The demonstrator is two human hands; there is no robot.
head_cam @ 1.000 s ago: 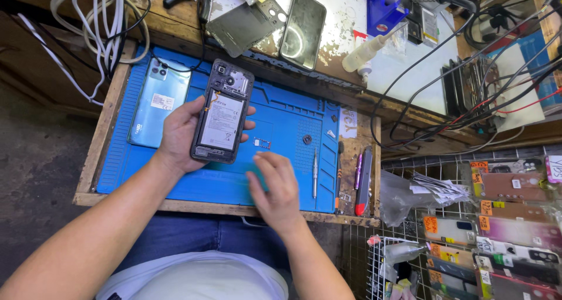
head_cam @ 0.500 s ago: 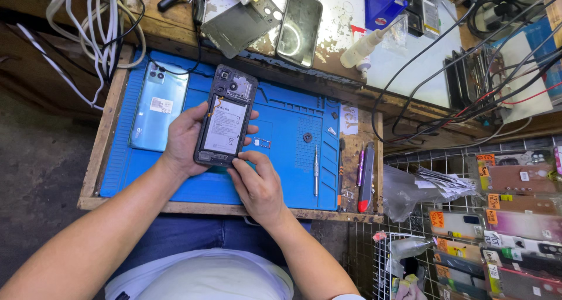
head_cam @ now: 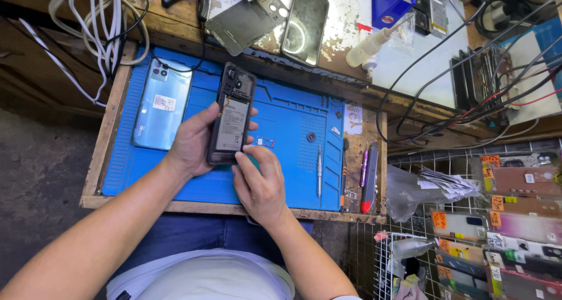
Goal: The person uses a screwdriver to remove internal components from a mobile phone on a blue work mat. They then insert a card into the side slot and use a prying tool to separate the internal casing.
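My left hand (head_cam: pixel 196 143) holds an opened black phone (head_cam: pixel 231 114) with its back cover off, so the battery and camera module show. It is lifted over a blue work mat (head_cam: pixel 287 124). My right hand (head_cam: pixel 260 183) touches the phone's lower edge with its fingertips; whether it pinches a small tool there I cannot tell. A light blue phone back cover (head_cam: pixel 161 104) lies on the mat to the left of the held phone.
A screwdriver (head_cam: pixel 319 171) lies on the mat's right part, with pens and tools (head_cam: pixel 369 177) along the wooden tray edge. Another phone (head_cam: pixel 304 25), a grey cover (head_cam: pixel 234 22), a white bottle (head_cam: pixel 372 45) and cables (head_cam: pixel 99 25) crowd the bench behind. Wire racks of phone cases (head_cam: pixel 503 218) stand right.
My right hand has moved from the mat's front edge up to the bottom of the phone. My left hand has kept the phone in place.
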